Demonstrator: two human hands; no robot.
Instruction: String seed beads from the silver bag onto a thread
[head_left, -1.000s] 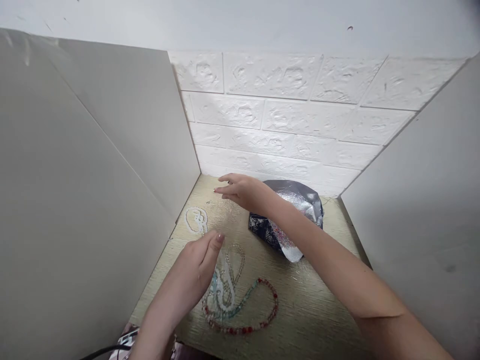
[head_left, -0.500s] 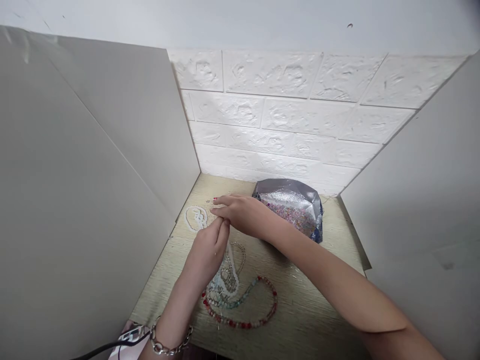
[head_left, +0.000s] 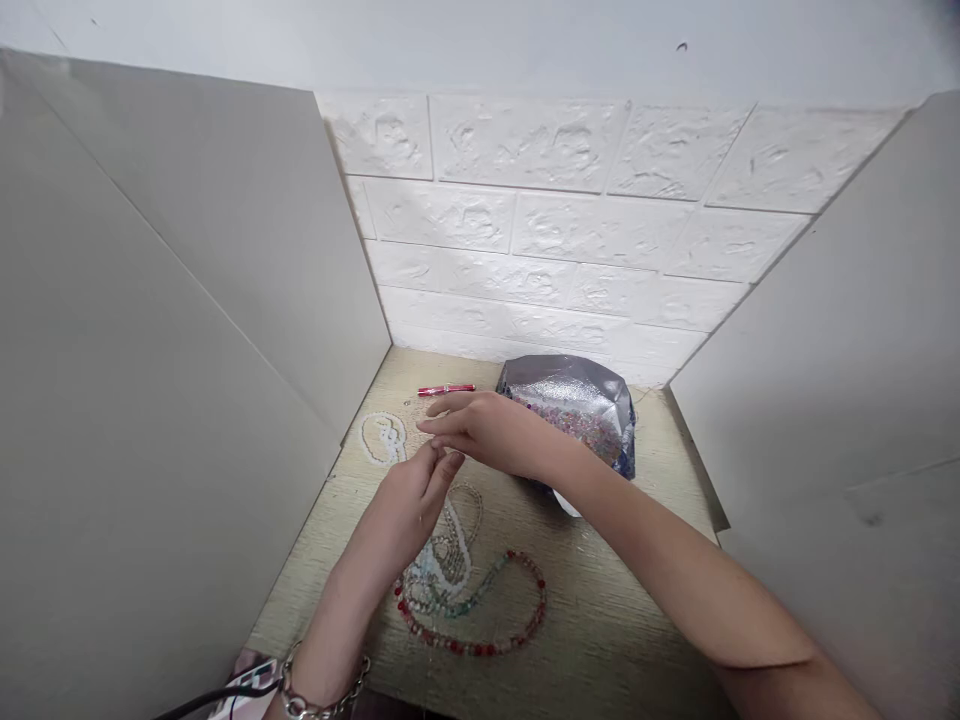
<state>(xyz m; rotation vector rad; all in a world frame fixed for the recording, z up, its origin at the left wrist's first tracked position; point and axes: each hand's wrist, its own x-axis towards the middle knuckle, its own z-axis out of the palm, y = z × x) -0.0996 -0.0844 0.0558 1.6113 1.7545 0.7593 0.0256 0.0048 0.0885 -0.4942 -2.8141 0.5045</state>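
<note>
My left hand (head_left: 409, 498) is raised over the wooden table (head_left: 600, 620), fingers pinched together. A white bead strand (head_left: 452, 528) runs from it down into a pile of bead strands (head_left: 469, 600) in red, green and clear. My right hand (head_left: 480, 430) reaches across from the right, and its pinched fingertips meet those of my left hand. Whatever is between the right fingers is too small to make out. A chain bracelet (head_left: 322, 690) is on my left wrist.
A silver foil bag (head_left: 577, 395) of small coloured beads stands open behind my right hand. A thin red tool (head_left: 446, 389) lies near the back wall, and another white bead strand (head_left: 381, 440) is coiled at the left. Grey boards wall in both sides. A black cable (head_left: 202, 700) is at the bottom left.
My left hand rose from over the pile and pinched shut, lifting the white strand. My right hand drew back from the far left to meet it, uncovering the red tool.
</note>
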